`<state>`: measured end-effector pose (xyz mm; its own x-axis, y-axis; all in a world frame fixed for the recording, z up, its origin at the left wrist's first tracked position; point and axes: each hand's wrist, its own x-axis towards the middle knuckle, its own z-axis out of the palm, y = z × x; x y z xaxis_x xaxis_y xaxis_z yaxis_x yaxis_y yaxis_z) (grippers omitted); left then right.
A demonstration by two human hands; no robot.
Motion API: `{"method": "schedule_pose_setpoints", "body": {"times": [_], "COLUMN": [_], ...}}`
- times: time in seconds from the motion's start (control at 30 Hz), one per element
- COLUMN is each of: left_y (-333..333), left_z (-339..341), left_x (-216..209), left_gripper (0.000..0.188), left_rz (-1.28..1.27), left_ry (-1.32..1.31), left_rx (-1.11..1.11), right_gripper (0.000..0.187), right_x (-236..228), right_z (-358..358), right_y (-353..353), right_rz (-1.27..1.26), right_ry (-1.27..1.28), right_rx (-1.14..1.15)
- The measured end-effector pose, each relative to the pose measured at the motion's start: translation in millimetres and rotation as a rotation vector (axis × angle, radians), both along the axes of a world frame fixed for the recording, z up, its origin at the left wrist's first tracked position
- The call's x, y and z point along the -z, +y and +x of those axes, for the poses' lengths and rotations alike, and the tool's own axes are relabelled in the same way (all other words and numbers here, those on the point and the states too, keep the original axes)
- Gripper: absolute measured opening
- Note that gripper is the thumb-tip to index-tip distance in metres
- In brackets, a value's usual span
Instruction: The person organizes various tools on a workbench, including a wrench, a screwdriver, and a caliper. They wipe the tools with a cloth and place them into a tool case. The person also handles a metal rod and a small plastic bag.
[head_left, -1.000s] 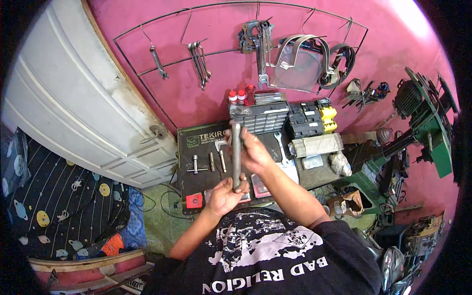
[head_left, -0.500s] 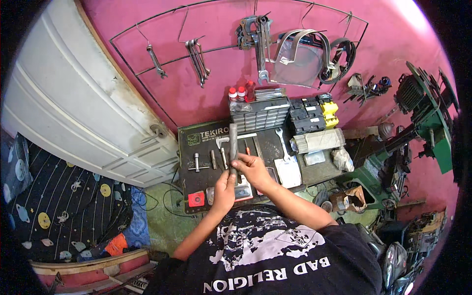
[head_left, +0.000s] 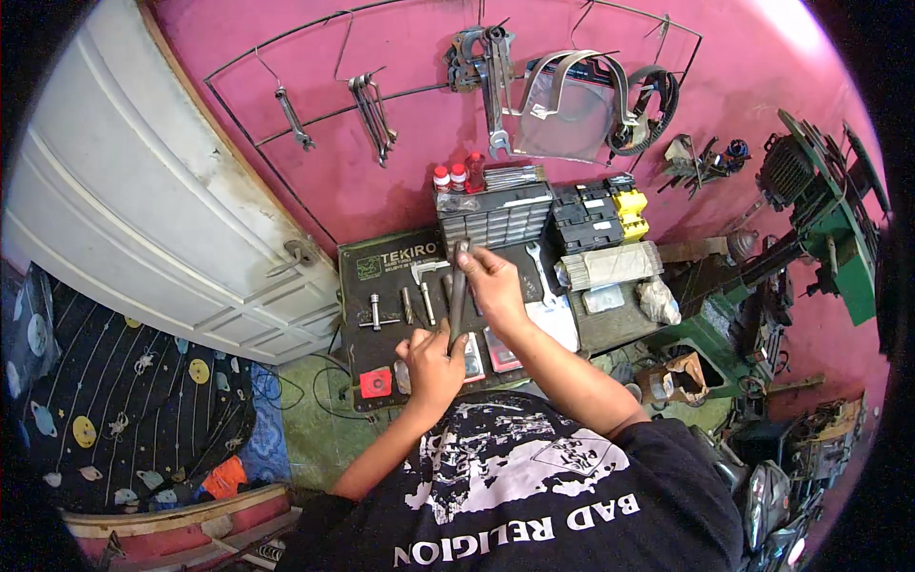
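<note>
A smooth grey metal bar stands roughly lengthwise in front of my chest, over the workbench. My left hand is closed round its lower, nearer end. Up at the far end, my right hand grips the bar with thumb and fingers. Behind and left of it on the dark bench mat lie a T-handle wrench, a drill bit, a slim metal tool and a caliper. To the right rests an open-end spanner beside a white sheet.
At the back stand a small-drawer cabinet and black-and-yellow electrical blocks. A bundle of grey rods lies on the right side. Spanners hang on the pink wall. A white door is at left, a green machine at right.
My right hand has moved from the bar's middle up to its far end. My left hand has shifted lower, onto the near end. The view has moved slightly.
</note>
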<state>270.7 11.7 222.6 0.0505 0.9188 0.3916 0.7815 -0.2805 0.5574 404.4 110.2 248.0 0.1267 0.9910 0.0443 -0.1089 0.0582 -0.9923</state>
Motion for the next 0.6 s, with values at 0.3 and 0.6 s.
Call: {"method": "schedule_pose_setpoints", "body": {"times": [0.3, 0.6], "left_y": [-3, -5], "left_z": [-5, -9], "left_x": [19, 41], "left_gripper": [0.039, 0.028], "left_rz": [-0.097, -0.355], "left_ry": [-0.091, -0.617], "left_rx": [-0.003, 0.090], "right_gripper": [0.029, 0.030], "right_x": [40, 21], "right_z": [2, 3], "right_y": [-45, -33], "right_rz": [-0.197, -0.145], "right_ry": [-0.065, -0.140], "right_rx": [-0.137, -0.143]}}
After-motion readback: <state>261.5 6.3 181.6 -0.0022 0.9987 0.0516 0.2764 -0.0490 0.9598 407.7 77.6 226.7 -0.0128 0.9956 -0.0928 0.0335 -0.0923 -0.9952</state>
